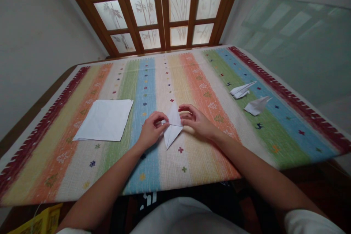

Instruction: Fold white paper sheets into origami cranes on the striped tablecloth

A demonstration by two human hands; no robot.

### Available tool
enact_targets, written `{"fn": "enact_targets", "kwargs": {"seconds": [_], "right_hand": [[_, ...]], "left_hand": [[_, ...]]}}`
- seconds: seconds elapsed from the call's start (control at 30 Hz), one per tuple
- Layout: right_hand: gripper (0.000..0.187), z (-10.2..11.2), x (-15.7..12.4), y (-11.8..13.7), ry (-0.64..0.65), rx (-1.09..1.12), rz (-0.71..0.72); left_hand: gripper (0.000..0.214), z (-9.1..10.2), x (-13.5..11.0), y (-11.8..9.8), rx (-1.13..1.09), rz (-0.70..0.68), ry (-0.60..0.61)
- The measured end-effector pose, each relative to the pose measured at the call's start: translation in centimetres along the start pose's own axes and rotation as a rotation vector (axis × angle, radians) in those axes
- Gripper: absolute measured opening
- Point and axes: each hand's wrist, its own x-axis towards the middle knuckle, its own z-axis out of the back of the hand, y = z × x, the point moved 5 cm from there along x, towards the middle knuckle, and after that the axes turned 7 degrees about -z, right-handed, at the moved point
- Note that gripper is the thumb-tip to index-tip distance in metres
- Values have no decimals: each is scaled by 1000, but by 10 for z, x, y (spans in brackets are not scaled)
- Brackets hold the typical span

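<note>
A folded white paper (172, 132) with a pointed tip lies in the middle of the striped rug-like table cover (208, 164). My left hand (151, 131) grips its left side, and my right hand (196, 121) holds its right side with curled fingers. Left of my hands lies a stack of square white paper sheets (105, 120). Two folded paper planes sit to the right, one white plane (241, 90) farther back and another (257, 105) nearer, both beyond reach of my fingers.
A wooden-framed door with frosted, bamboo-patterned glass panes (153, 11) stands beyond the table's far edge. A large glass sheet (290, 36) leans at the right wall. A yellow packet (41, 221) lies below the table's near left corner.
</note>
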Motion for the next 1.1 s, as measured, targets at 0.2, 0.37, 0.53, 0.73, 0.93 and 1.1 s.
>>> {"fn": "enact_targets", "kwargs": {"seconds": [0.2, 0.37, 0.53, 0.73, 0.93, 1.1], "right_hand": [[36, -11, -6, 1, 135, 212, -169], [41, -20, -8, 5, 216, 261, -93], [37, -19, -7, 7, 172, 112, 13], [30, -25, -18, 25, 87, -362, 352], [62, -33, -25, 25, 65, -702, 501], [68, -35, -26, 21, 52, -719, 418]], "left_hand": [[12, 3, 1, 5, -201, 37, -89], [22, -2, -2, 3, -138, 50, -29], [51, -10, -7, -6, -203, 45, 77], [58, -18, -10, -13, -214, 42, 142], [48, -17, -12, -4, -217, 163, 121], [46, -18, -14, 0, -319, 242, 63]]}}
